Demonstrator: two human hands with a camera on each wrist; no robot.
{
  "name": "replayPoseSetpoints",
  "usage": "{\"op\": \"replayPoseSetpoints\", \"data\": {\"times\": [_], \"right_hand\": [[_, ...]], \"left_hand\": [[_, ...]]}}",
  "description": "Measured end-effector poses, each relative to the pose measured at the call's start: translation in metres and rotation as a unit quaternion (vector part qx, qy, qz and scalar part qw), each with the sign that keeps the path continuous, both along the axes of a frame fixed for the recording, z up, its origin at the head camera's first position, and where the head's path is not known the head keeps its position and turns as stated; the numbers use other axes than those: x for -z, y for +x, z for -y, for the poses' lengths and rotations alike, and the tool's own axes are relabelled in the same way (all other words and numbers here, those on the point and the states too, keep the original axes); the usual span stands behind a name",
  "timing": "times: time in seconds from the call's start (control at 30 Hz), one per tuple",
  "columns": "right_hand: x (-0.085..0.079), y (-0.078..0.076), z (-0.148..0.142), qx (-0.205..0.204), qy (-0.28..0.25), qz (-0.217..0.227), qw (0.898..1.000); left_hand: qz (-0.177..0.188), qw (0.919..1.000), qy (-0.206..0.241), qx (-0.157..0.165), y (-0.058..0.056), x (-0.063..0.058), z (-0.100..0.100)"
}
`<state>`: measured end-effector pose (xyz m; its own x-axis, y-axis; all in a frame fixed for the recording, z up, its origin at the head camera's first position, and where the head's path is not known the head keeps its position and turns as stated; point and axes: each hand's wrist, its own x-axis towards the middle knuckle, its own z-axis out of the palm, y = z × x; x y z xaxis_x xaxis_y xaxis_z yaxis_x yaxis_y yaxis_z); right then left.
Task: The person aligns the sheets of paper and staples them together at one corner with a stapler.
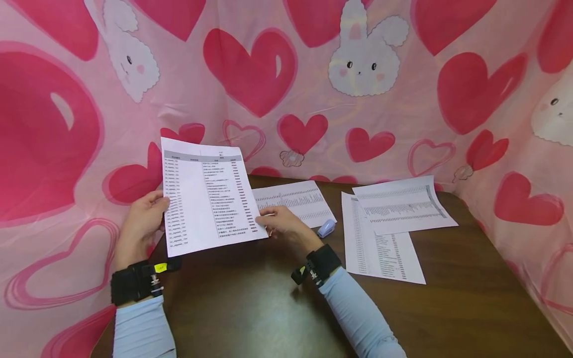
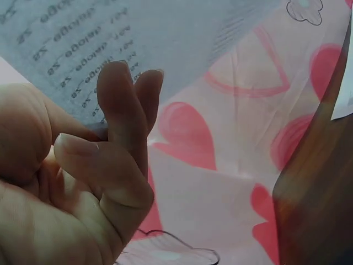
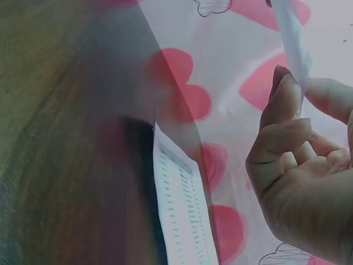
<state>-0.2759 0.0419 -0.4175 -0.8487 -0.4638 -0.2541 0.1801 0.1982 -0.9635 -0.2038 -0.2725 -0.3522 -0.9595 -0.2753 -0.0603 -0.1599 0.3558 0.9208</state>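
Pinching the edge of a printed sheet of paper (image 1: 197,209), the left hand (image 1: 144,216) was at the far left, its thumb on the printed face and fingers behind; the left wrist view showed print through the sheet's back. Below that hand came a black wrist strap (image 1: 131,284) and a light blue sleeve (image 1: 143,328).

The sheet was raised above the brown wooden table (image 1: 268,308), leaning slightly, with a grey band near its top and columns of small print beneath. At its lower right corner, the right hand (image 1: 278,222) gripped the paper between thumb and finger, the other fingers bent in toward the palm.

Just behind the right hand, a second page (image 1: 311,200) lay on the table, partly hidden by the raised one. Near its lower right corner sat a small lavender object (image 1: 327,228), too small to make out clearly. Another black strap (image 1: 326,259) and blue sleeve (image 1: 362,313) covered the right wrist and forearm.

Further right, a lower page (image 1: 385,258) lay partly under a top page (image 1: 403,201), set askew. Pink cloth (image 1: 309,102) with hearts and rabbits hung behind, reaching the right edge.
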Motion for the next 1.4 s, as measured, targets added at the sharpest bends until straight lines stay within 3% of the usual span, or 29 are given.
{"op": "replayPoseSetpoints", "data": {"times": [0.17, 0.47, 0.77, 0.93, 1.1, 1.4], "right_hand": [[-0.012, -0.006, -0.008, 0.006, -0.025, -0.004, 1.000], [-0.037, -0.026, -0.029, 0.036, -0.063, -0.050, 0.996], [-0.044, -0.029, -0.050, 0.039, -0.046, -0.068, 0.996], [-0.047, -0.028, -0.065, 0.040, -0.038, -0.090, 0.994], [-0.047, -0.026, -0.080, 0.047, -0.031, -0.086, 0.995], [-0.051, -0.018, -0.109, 0.064, -0.014, -0.086, 0.994]], "left_hand": [[-0.015, 0.9992, 0.026, 0.025, -0.005, 0.006, -0.009], [-0.043, 0.9955, 0.049, 0.070, -0.014, 0.015, -0.029], [-0.039, 0.9925, 0.012, 0.115, -0.021, 0.019, -0.042], [-0.018, 0.9884, -0.014, 0.150, -0.026, 0.020, -0.045], [0.005, 0.9812, -0.022, 0.192, -0.028, 0.022, -0.052], [0.003, 0.9672, -0.044, 0.250, -0.038, 0.009, -0.070]]}}
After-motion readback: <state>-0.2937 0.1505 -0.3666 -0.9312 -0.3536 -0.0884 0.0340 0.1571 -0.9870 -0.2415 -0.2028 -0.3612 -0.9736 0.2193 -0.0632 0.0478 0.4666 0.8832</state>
